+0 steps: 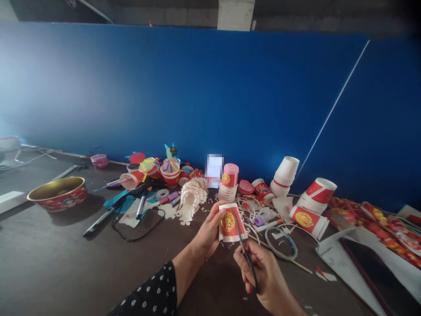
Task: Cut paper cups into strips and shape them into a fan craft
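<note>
My left hand (208, 232) is closed on a red and white paper cup (227, 224) with a yellow emblem, thumb on its front near the upper end. In my right hand (263, 267) is a pair of scissors (249, 259) with dark handles, fingers wrapped round them. The blades lie against the cup's printed side and point up and away from me. Whether they are cutting into the paper I cannot tell. Behind the cup stands a stack of paper cups (228, 192) with a pink top. Small paper scraps lie on the table below.
A gold-rimmed red bowl (59, 193) is at the left. Decorated cups (170, 175), pens and a hot-glue-gun-like black tool (141, 188) lie left of centre. Right are stacked cups (285, 173), a tape-like ring (281, 242) and a dark phone (378, 276). A blue partition (197, 96) stands behind.
</note>
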`<state>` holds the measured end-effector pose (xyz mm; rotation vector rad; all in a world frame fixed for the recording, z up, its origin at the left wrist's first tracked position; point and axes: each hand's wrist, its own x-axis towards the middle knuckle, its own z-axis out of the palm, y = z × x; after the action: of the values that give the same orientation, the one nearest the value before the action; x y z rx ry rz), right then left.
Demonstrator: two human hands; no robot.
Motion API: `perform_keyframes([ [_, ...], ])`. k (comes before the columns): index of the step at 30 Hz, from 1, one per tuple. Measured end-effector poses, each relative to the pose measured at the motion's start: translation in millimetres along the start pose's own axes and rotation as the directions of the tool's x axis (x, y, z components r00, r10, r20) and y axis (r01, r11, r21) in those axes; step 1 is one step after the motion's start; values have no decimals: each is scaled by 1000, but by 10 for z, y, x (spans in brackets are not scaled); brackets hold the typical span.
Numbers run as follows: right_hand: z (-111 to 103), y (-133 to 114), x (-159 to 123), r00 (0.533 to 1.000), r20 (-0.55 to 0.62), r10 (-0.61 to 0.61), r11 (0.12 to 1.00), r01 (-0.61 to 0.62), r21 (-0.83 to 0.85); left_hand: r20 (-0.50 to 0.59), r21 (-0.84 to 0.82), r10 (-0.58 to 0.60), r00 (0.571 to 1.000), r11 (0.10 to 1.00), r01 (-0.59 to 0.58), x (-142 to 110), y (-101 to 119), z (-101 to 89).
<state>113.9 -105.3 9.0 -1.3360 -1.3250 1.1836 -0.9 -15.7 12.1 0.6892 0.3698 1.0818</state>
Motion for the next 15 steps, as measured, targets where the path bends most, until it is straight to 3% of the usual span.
perform_keyframes([
  [4,-10,27,38,1000,-9,15,1000,-15,24,29,4,9,1000,1000,-10,3,-3,-20],
  [15,-33,50,39,994,93,49,998,-53,35,-63,-66,60,996,996,-64,85,-22,-84],
])
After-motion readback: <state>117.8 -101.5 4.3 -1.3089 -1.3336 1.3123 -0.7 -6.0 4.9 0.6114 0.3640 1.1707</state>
